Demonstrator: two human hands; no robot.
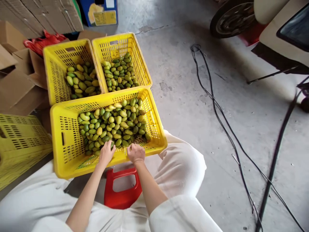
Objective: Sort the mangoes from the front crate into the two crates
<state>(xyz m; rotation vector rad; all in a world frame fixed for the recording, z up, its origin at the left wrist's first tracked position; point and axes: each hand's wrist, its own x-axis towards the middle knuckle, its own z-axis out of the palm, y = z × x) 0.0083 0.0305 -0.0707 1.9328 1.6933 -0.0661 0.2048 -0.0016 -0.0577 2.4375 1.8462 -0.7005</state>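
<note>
In front of me a yellow plastic crate (58, 141) holds many small oval fruits (118, 120), green to yellow. At its near side, my left hand (107, 154) reaches over the rim, thumb and fingers closed around a dark green fruit (112, 144). My right hand (136, 152) is curled at the same rim, a short way to the right. Its fingertips point into the crate beside the fruits, and whatever they hold is hidden. Some brown debris (139, 139) lies among the fruits just beyond that hand.
Two more yellow crates (51, 72) (142, 66) with similar fruits stand behind. Another yellow crate (24, 145) and cardboard boxes (19, 87) are at left. A red stool (122, 199) sits between my legs. Black cables (217, 108) cross the concrete floor near a parked vehicle (270, 29).
</note>
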